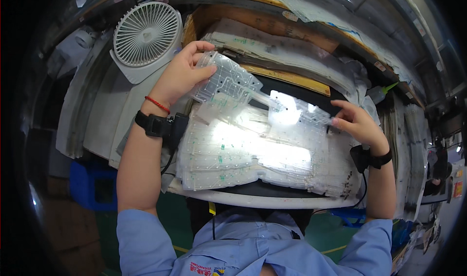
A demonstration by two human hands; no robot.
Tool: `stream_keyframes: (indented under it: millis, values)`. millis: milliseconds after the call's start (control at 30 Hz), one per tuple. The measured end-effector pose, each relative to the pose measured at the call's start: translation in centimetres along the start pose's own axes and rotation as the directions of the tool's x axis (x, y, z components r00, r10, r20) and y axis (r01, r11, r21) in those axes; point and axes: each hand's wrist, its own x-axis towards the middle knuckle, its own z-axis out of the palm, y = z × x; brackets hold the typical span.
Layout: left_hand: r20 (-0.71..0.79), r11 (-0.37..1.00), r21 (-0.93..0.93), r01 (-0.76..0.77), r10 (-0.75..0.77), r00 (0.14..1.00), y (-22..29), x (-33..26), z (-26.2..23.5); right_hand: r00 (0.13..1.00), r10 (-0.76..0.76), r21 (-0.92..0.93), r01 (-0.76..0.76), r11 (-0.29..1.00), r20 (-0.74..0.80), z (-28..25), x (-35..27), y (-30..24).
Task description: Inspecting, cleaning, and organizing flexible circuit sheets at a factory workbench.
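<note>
A clear flexible plastic circuit sheet with printed traces and small dark dots is raised above a pile, spanning between my hands. My left hand pinches its left end between thumb and fingers. At the other end, my right hand has its thumb and a finger closed on the right edge, while the index finger stands away. Beneath lies a wide fanned pile of similar clear sheets, with green printed marks and bright glare over its middle. The held sheet's outline partly blends with the pile.
A white fan stands at the back left. Stacked sheets fill a shelf behind a wooden strip. A bottle with a green nozzle sits at the right, near more stacks. The table's pale front edge curves before me.
</note>
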Motion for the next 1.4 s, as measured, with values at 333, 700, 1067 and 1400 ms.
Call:
stream_keyframes:
  millis: [333,700,1067,1400]
  values:
    - [0.061,0.994,0.064,0.09,-0.094,0.994,-1.0,0.7,-0.8,0.991,0.043,-0.003,-0.043,0.999,0.127,-1.8,-1.9,4.7]
    - [0.043,0.994,0.048,0.098,-0.1,0.994,-1.4,0.8,-0.9,0.978,0.114,-0.009,-0.114,0.993,0.176,-3.3,-2.8,6.3]
    - [0.089,0.993,0.083,0.083,-0.091,0.992,-1.3,0.5,-0.5,0.982,0.035,0.356,0.033,0.934,-0.185,-2.6,-2.5,9.2]
    - [0.118,0.987,0.066,0.149,-0.156,0.981,-0.6,0.1,-0.2,0.993,0.086,0.509,-0.033,0.86,-0.081,-3.0,-2.8,9.7]
